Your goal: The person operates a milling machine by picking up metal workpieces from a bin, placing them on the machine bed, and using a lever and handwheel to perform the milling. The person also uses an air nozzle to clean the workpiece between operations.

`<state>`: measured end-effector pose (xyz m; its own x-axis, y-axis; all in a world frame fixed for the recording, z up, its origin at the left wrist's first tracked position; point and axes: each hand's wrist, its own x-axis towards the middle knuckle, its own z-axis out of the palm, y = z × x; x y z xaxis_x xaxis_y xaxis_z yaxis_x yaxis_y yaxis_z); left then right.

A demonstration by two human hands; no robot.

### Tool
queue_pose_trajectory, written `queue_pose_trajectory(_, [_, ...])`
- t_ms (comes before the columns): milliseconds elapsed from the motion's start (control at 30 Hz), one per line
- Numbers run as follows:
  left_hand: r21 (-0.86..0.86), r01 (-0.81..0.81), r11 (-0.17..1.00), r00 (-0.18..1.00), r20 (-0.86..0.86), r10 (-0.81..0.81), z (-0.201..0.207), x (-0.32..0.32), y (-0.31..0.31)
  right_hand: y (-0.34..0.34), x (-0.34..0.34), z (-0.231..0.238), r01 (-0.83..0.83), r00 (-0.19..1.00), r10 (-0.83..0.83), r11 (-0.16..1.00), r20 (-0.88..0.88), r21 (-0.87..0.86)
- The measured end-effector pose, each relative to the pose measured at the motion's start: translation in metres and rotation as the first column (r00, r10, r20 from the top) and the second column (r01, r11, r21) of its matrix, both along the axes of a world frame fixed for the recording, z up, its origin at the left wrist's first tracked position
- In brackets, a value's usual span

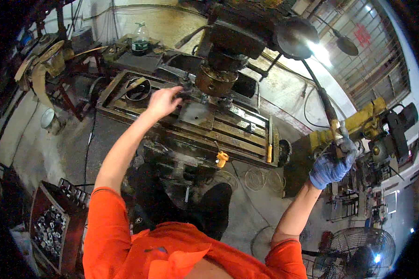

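My bare left hand is over the machine table, beside a dark fixture and left of the machine's spindle head. Its thumb and fingers are apart, and I see nothing between them. Under the spindle lies a flat grey metal plate. On the far right, my right hand wears a blue-grey glove. Its fingers wrap round the lower end of a long lever that slopes down from near the lamp. The glove partly hides the grip.
A round pan sits on the table's left end, a yellow-handled tool on its right. A yellow object hangs at the front edge. A crate of metal parts stands lower left, a fan lower right. A lamp shines above.
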<state>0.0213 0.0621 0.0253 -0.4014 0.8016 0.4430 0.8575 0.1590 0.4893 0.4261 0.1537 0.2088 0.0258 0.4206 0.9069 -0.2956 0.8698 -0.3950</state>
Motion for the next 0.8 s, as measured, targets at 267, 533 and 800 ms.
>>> queue_pose_trajectory(267, [0.024, -0.383, 0.923, 0.835, -0.419, 0.358, 0.000, -0.091, -0.117, -0.002, -0.011, 0.002, 0.056, 0.998, -0.056, 0.998, -0.019, 0.031])
queue_pose_trajectory(533, [-0.096, -0.322, 0.942, 0.919, -0.268, 0.287, -0.029, -0.117, -0.120, 0.003, -0.004, 0.008, 0.246, 0.965, -0.256, 0.959, 0.059, 0.138])
queue_pose_trajectory(800, [0.237, -0.187, 0.953, 0.688, 0.724, -0.045, -0.020, -0.023, -0.083, 0.010, 0.001, 0.003, 0.099, 0.994, -0.095, 0.991, -0.046, 0.088])
